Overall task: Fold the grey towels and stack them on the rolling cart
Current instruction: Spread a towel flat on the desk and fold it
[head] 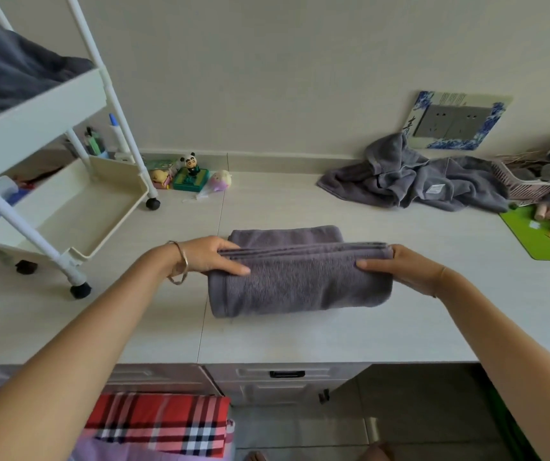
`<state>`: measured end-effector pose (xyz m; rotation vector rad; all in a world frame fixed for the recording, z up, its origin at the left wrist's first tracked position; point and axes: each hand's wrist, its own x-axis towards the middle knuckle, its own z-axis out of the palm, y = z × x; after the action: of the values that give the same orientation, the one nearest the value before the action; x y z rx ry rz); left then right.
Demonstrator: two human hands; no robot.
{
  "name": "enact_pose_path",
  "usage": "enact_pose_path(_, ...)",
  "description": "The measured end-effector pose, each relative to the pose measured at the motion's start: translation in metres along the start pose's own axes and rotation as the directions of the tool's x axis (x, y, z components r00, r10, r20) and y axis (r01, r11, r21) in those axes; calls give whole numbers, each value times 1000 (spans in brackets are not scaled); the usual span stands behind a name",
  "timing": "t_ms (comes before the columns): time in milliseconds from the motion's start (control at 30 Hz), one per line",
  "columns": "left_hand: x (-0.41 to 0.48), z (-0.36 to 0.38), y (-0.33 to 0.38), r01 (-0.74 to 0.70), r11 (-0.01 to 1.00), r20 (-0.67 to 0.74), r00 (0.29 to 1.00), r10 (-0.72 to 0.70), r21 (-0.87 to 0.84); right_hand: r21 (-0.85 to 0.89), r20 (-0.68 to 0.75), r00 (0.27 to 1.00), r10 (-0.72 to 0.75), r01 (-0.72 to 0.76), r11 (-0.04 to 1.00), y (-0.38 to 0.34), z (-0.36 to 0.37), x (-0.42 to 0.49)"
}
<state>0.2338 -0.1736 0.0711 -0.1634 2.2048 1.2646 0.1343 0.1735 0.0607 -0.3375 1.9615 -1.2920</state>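
A folded grey towel (300,281) lies at the middle of the white counter (300,337), its upper layer lifted along the far edge. My left hand (215,256) grips that edge at the towel's left end, thumb on top. At the right end my right hand (400,266) holds the same edge, fingers curled round it. Unfolded grey towels (413,181) lie crumpled at the back right against the wall. The white rolling cart (50,201) stands on the counter at the left. Its top tray (37,111) holds dark grey towels (4,74).
Small toys (189,178) sit by the wall behind the cart's wheel. A pink basket (526,186) and a green mat (539,234) with pink items crowd the right edge. A wall socket plate (456,121) is above the crumpled towels. Drawers (287,374) lie below the counter.
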Motion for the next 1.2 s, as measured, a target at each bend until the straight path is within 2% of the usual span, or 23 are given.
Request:
enact_pose_path(67,16,3,-9,-26,939,-220,974,-54,-343,191,-170,985,26,7,982,4,6,19)
enact_pose_path(133,39,17,-27,-104,863,-508,840,-189,-494,326,-362,927,100,25,945,15,18,41)
enact_pose_path(167,46,26,-35,-102,860,-582,775,-247,-500,364,-398,909,127,29,931,22,24,50)
enact_pose_path(233,59,44,-57,-37,866,-589,747,-308,-499,352,-398,902,166,-17,936,41,34,60)
enact_pose_path(333,52,70,-68,21,836,-503,790,-350,-549,273,-433,889,150,-30,962,63,43,52)
enact_pose_path(400,52,79,-75,27,872,-493,816,-302,-489,225,-477,870,124,-15,974,74,49,44)
enact_pose_path(467,51,83,-76,-2,918,-528,819,-226,-397,77,-479,875,72,-40,996,83,56,40)
enact_pose_path(567,52,81,-71,-118,963,-634,771,-64,-241,-116,-554,830,-66,1,993,84,57,40)
enact_pose_path(667,54,78,-67,-171,976,-719,695,21,-137,-104,-628,771,-107,54,993,72,56,45)
enact_pose_path(767,64,84,-75,-71,989,-692,721,-39,-130,-103,-614,789,-22,-52,993,80,59,56)
enact_pose_path(833,70,90,-80,-34,990,-697,713,-74,-139,-124,-618,786,9,-108,986,85,60,63)
enact_pose_path(967,72,94,-79,-83,988,-778,626,-52,-132,-187,-649,758,-55,-90,978,74,57,68)
enact_pose_path(1100,74,94,-79,-74,988,-790,610,-62,-135,-269,-609,792,-42,-156,950,69,51,74)
enact_pose_path(1200,78,88,-78,-91,985,-795,603,-64,-148,-306,-596,799,-85,-129,943,58,45,80)
